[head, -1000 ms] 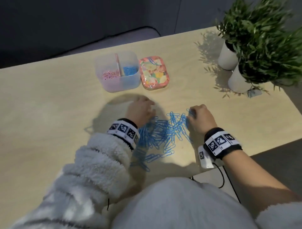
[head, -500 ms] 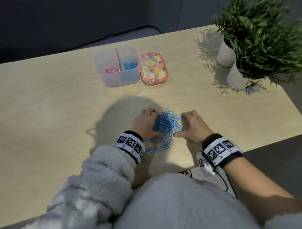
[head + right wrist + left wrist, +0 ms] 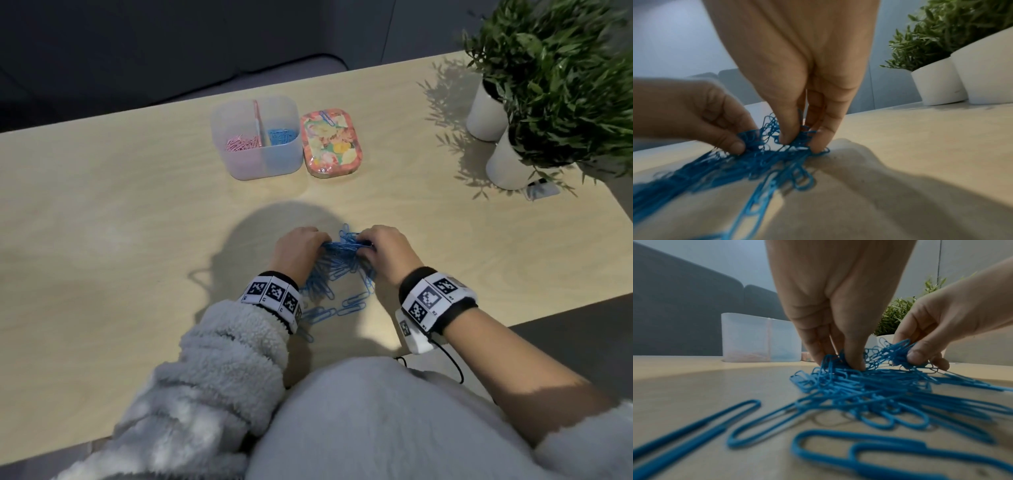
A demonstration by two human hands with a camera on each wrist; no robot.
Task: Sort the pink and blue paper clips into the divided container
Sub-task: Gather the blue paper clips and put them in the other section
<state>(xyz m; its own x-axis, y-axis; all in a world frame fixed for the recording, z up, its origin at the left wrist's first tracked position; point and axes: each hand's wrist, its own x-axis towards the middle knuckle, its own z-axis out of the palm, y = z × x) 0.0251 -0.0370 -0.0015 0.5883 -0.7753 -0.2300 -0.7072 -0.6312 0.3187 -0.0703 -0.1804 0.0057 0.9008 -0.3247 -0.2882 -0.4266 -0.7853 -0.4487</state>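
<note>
A heap of blue paper clips (image 3: 337,265) lies on the wooden table (image 3: 102,222) near its front edge. My left hand (image 3: 301,250) and right hand (image 3: 385,248) face each other across the heap, and each pinches a bunch of clips between thumb and fingertips (image 3: 855,363) (image 3: 785,138). Loose blue clips (image 3: 349,306) trail toward me. The translucent divided container (image 3: 257,164) stands farther back, with pink clips (image 3: 241,144) in its left half and blue clips (image 3: 281,135) in its right half.
A floral tin (image 3: 330,142) with one blue clip on its lid sits right of the container. Two potted plants in white pots (image 3: 507,164) stand at the far right. The table's front edge runs close to my right wrist.
Both hands have swept inward and gathered the spread blue clips into a tight heap. Their fingers have now closed on the clips from both sides.
</note>
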